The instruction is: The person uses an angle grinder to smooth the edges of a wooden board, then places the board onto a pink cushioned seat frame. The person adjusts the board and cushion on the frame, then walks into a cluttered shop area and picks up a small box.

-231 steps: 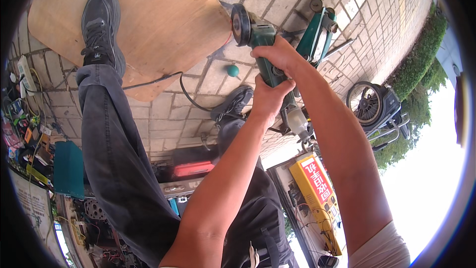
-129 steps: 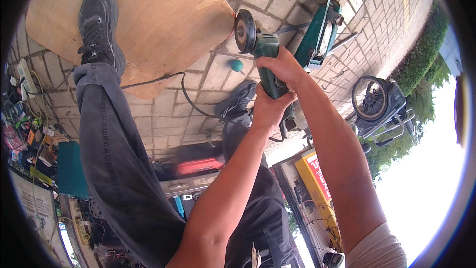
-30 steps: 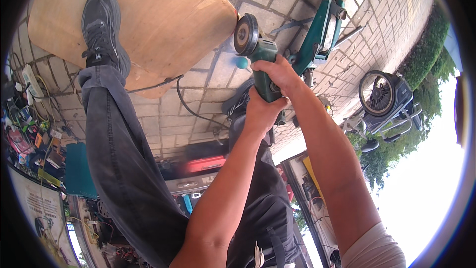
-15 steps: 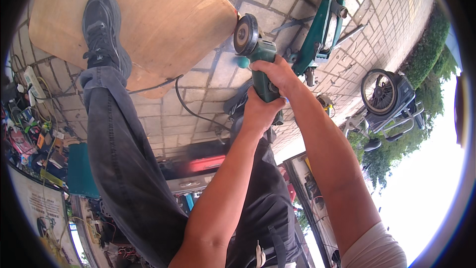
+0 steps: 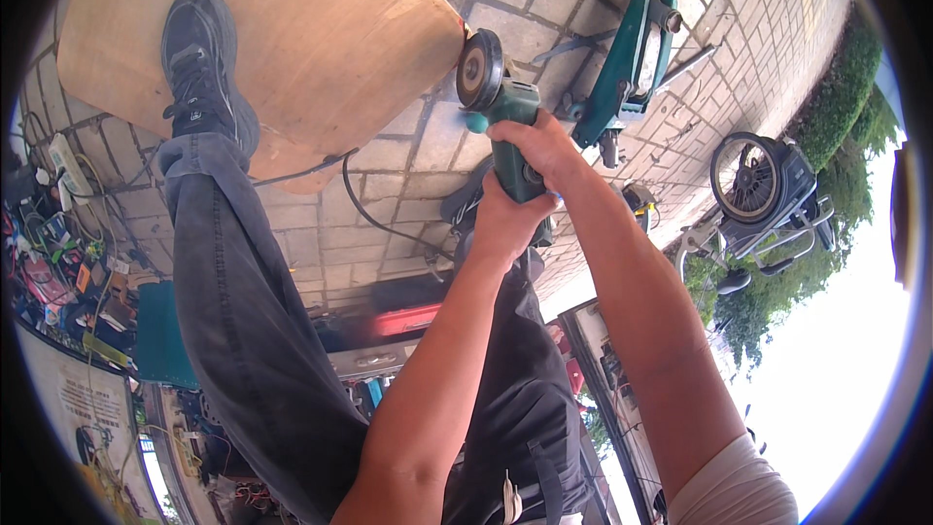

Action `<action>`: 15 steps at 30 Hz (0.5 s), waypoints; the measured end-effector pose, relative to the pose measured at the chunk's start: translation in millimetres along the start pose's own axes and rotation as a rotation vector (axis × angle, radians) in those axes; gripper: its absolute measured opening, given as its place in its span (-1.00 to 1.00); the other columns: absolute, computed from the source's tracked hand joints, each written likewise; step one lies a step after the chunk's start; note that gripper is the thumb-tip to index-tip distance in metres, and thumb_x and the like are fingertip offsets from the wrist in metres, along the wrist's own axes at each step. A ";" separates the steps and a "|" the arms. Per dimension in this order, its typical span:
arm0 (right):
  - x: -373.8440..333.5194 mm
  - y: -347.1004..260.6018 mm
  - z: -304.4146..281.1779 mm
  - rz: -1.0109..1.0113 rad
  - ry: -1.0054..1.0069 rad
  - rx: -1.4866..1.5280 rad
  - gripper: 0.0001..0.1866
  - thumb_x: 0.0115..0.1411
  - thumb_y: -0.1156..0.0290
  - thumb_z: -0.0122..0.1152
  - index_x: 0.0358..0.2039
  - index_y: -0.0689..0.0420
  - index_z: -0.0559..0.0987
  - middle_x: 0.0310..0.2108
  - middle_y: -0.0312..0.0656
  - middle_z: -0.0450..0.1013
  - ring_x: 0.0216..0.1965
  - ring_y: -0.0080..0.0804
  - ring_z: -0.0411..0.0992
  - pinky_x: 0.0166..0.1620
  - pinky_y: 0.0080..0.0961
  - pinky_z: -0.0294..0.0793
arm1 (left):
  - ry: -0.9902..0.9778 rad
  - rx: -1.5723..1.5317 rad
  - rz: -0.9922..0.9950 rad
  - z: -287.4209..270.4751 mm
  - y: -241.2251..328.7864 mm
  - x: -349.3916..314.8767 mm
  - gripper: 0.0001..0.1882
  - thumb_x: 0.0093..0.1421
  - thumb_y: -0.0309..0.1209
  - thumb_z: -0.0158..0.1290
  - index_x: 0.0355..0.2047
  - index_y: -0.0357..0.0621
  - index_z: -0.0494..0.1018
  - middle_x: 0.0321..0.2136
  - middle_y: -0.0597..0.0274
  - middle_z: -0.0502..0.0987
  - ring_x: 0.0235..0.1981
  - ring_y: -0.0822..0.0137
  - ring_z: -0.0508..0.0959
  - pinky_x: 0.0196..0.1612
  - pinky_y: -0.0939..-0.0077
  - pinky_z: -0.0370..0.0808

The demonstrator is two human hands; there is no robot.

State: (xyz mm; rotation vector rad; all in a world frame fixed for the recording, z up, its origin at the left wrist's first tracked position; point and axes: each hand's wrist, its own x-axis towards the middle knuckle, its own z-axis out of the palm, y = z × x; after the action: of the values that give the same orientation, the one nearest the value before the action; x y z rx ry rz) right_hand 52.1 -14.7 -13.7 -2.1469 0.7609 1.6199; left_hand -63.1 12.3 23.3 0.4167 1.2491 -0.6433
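Both of my hands are wrapped round a green angle grinder (image 5: 518, 102). My right hand (image 5: 546, 151) grips its body near the head, and my left hand (image 5: 507, 221) is closed round the rear of the body. The round disc (image 5: 479, 69) at the far end stands at the right edge of a wooden board (image 5: 321, 29); whether it touches the wood I cannot tell. A dark shoe (image 5: 199, 58) of mine presses on the board. The grinder's rear end is mostly hidden by my fingers.
A green floor jack (image 5: 632, 63) stands on the paving to the right. Beyond it is a wheeled vehicle with a spoked wheel (image 5: 746, 177). A black cable (image 5: 369, 214) runs over the bricks below the board. Tools and clutter (image 5: 68, 262) lie at the left, beside a teal box (image 5: 163, 332).
The grinder and both hands have shifted very slightly left. My grip, the board and my foot stay as they were.
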 end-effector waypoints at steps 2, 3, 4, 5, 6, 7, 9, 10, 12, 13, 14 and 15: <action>-0.4 1.5 0.3 -0.012 0.003 -0.014 -0.57 -0.07 0.31 0.40 -0.18 0.26 0.59 -0.35 -0.17 0.53 -0.36 -0.40 0.47 -0.24 -0.39 0.48 | -0.009 -0.016 0.009 0.1 -3.5 0.3 -0.33 -0.03 -0.40 0.33 0.03 -0.35 0.25 -0.16 0.08 0.51 -0.19 0.36 0.56 -0.12 0.46 0.50; 0.0 2.6 0.3 -0.017 0.002 -0.016 -0.57 -0.08 0.32 0.40 -0.18 0.26 0.59 -0.35 -0.17 0.53 -0.36 -0.40 0.47 -0.24 -0.39 0.48 | -0.012 -0.024 0.014 -0.2 -5.3 0.9 -0.33 -0.02 -0.40 0.33 0.03 -0.35 0.25 -0.16 0.08 0.51 -0.18 0.35 0.56 -0.12 0.46 0.50; 0.6 3.9 0.2 -0.023 0.001 -0.019 -0.56 -0.08 0.32 0.40 -0.18 0.26 0.59 -0.34 -0.16 0.53 -0.36 -0.40 0.47 -0.24 -0.39 0.48 | -0.014 -0.032 0.018 -0.2 -8.2 2.3 -0.33 -0.02 -0.40 0.33 0.03 -0.35 0.24 -0.15 0.07 0.51 -0.19 0.35 0.56 -0.12 0.46 0.50; 0.9 4.7 0.2 -0.028 -0.001 -0.021 -0.56 -0.08 0.32 0.40 -0.18 0.26 0.59 -0.34 -0.16 0.53 -0.36 -0.40 0.47 -0.24 -0.38 0.48 | -0.015 -0.041 0.021 0.0 -11.3 3.8 -0.34 -0.02 -0.40 0.33 0.03 -0.35 0.24 -0.15 0.07 0.51 -0.19 0.35 0.56 -0.12 0.46 0.50; 0.9 4.5 0.5 -0.030 0.001 -0.021 -0.56 -0.08 0.32 0.40 -0.18 0.27 0.58 -0.34 -0.15 0.53 -0.35 -0.39 0.47 -0.24 -0.38 0.48 | -0.017 -0.050 0.025 0.0 -11.7 4.2 -0.34 -0.02 -0.41 0.33 0.03 -0.34 0.24 -0.15 0.07 0.50 -0.19 0.35 0.56 -0.13 0.46 0.50; 0.6 4.0 0.8 -0.033 0.002 -0.021 -0.56 -0.08 0.32 0.40 -0.18 0.27 0.58 -0.34 -0.15 0.53 -0.35 -0.39 0.48 -0.24 -0.38 0.48 | -0.020 -0.050 0.022 -0.1 -12.1 4.7 -0.33 -0.02 -0.40 0.33 0.03 -0.34 0.24 -0.14 0.07 0.50 -0.19 0.35 0.56 -0.13 0.46 0.50; 0.4 3.5 1.1 -0.041 0.002 -0.022 -0.55 -0.08 0.32 0.40 -0.18 0.28 0.58 -0.33 -0.14 0.54 -0.34 -0.38 0.48 -0.23 -0.37 0.48 | -0.025 -0.051 0.015 -0.4 -11.1 4.6 -0.33 -0.01 -0.40 0.33 0.04 -0.34 0.24 -0.14 0.07 0.50 -0.19 0.35 0.56 -0.13 0.46 0.50; 0.4 3.6 1.1 -0.047 0.000 -0.023 -0.55 -0.08 0.32 0.40 -0.17 0.29 0.58 -0.33 -0.14 0.54 -0.34 -0.38 0.48 -0.22 -0.37 0.48 | -0.031 -0.054 0.015 -1.0 -9.9 3.7 -0.33 -0.01 -0.40 0.33 0.04 -0.34 0.24 -0.14 0.07 0.50 -0.19 0.35 0.55 -0.13 0.46 0.50; 1.2 4.0 0.4 -0.058 -0.004 -0.037 -0.53 -0.08 0.32 0.39 -0.16 0.29 0.57 -0.31 -0.13 0.54 -0.33 -0.37 0.49 -0.21 -0.37 0.48 | -0.043 -0.060 0.016 -2.1 -7.0 2.1 -0.32 -0.01 -0.40 0.33 0.04 -0.33 0.23 -0.14 0.08 0.50 -0.19 0.35 0.55 -0.12 0.46 0.50; 2.7 4.8 -0.2 -0.062 -0.006 -0.050 -0.53 -0.08 0.32 0.39 -0.15 0.30 0.57 -0.31 -0.12 0.54 -0.32 -0.36 0.49 -0.20 -0.38 0.48 | -0.045 -0.060 0.011 -2.0 -6.1 1.9 -0.32 -0.01 -0.40 0.33 0.05 -0.33 0.23 -0.14 0.08 0.50 -0.18 0.36 0.55 -0.12 0.46 0.50; 4.2 5.7 -0.9 -0.066 -0.008 -0.062 -0.52 -0.08 0.32 0.39 -0.15 0.30 0.57 -0.30 -0.11 0.55 -0.31 -0.36 0.49 -0.19 -0.38 0.48 | -0.047 -0.060 0.005 -1.9 -5.3 1.8 -0.32 -0.01 -0.40 0.33 0.05 -0.33 0.23 -0.14 0.09 0.50 -0.18 0.36 0.55 -0.12 0.46 0.49; 6.0 6.6 -1.2 -0.070 -0.008 -0.069 -0.52 -0.08 0.32 0.39 -0.15 0.30 0.57 -0.30 -0.11 0.55 -0.31 -0.36 0.50 -0.18 -0.38 0.48 | -0.047 -0.061 -0.001 -1.9 -4.8 1.7 -0.31 -0.01 -0.40 0.33 0.06 -0.33 0.23 -0.14 0.10 0.50 -0.18 0.36 0.55 -0.12 0.46 0.49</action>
State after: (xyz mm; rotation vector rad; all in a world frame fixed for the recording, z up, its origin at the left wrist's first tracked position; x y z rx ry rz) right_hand 50.3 -21.9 -18.8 -2.1874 0.6287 1.6401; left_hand -67.4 9.5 21.4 0.3491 1.2211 -0.6109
